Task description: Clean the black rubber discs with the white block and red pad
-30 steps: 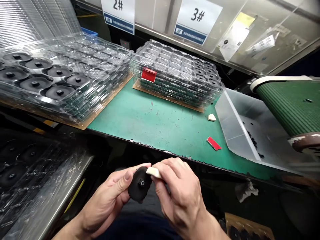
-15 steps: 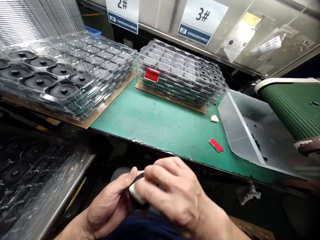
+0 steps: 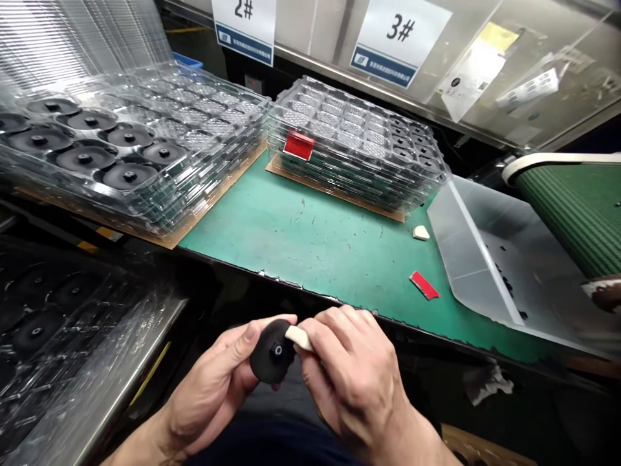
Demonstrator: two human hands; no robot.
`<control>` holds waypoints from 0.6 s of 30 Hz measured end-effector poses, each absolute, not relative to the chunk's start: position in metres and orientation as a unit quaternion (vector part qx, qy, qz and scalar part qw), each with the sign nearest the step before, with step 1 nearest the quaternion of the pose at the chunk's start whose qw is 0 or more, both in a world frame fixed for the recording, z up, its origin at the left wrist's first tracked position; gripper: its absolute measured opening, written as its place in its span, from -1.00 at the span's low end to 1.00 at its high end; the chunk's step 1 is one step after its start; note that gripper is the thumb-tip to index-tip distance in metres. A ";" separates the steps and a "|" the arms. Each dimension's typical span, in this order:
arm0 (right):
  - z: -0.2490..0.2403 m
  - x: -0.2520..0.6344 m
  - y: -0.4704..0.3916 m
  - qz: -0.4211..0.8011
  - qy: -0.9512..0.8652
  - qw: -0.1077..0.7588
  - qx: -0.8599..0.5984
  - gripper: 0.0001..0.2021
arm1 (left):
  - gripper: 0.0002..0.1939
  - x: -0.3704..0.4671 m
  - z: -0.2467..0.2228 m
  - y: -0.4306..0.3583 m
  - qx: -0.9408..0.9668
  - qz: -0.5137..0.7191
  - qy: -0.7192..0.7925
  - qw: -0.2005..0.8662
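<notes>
Below the table's front edge, my left hand (image 3: pixel 213 382) grips a round black disc (image 3: pixel 264 362) with a small raised hub at its middle. The disc's face is turned up toward me. My right hand (image 3: pixel 352 369) pinches a small white block (image 3: pixel 299 336) between thumb and fingers, and the block touches the disc's right rim. Another white piece (image 3: pixel 420 233) lies on the green table (image 3: pixel 310 233), with a red strip (image 3: pixel 424 285) nearer the front edge.
Stacked clear trays (image 3: pixel 160 194) at the left hold black discs. A second stack (image 3: pixel 359 168) stands at the back, with small dark parts. A translucent bin (image 3: pixel 466 252) and green conveyor (image 3: pixel 572 207) are at the right. Wrapped trays (image 3: pixel 97 336) lie lower left.
My right hand has drawn slightly right with the white block, uncovering the disc's face and hub. My left hand still holds the disc. The whole view has shifted slightly.
</notes>
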State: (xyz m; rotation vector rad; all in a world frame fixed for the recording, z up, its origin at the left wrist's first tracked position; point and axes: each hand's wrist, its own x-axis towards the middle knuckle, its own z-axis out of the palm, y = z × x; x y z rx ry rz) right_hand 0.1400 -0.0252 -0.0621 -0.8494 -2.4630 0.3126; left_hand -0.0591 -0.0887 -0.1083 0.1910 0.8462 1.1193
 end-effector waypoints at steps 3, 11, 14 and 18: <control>-0.053 0.138 -0.017 0.115 -0.937 0.241 -0.223 -0.74 | -0.60 -0.053 -0.113 -0.089 0.085 0.480 0.361 0.795; -0.065 0.127 -0.032 0.218 -0.850 0.314 -0.363 -0.86 | -0.62 -0.053 -0.109 -0.087 0.058 0.604 0.344 0.716; -0.071 0.129 -0.034 0.225 -0.852 0.283 -0.379 -0.82 | -0.63 -0.059 -0.112 -0.089 0.066 0.584 0.346 0.731; -0.061 0.132 -0.017 0.182 -0.919 0.227 -0.264 -0.82 | -0.63 -0.056 -0.118 -0.091 0.062 0.491 0.332 0.803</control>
